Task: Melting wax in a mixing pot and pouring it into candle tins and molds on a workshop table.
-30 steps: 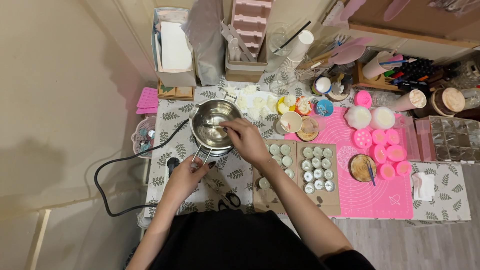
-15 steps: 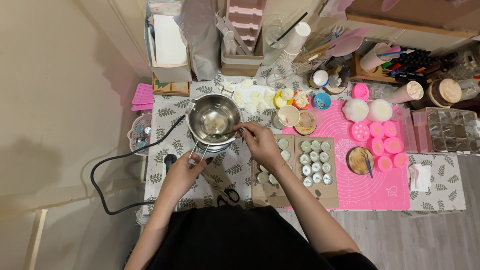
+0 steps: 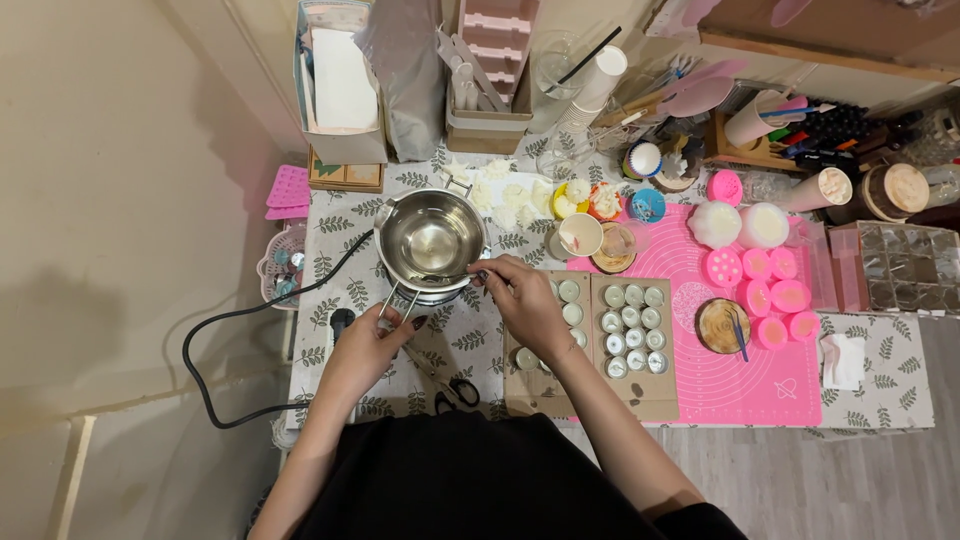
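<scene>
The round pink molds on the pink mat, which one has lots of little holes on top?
The pink mold nearest the white tub, at the left end of the group. Its top is dotted with small holes, while the other pink molds have plain open cups.

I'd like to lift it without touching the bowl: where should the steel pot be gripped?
By its wire handle, coming from the near side. It juts from the steel pot toward the person, clear of the rim; the left hand already closes there, the right hand at the rim.
</scene>
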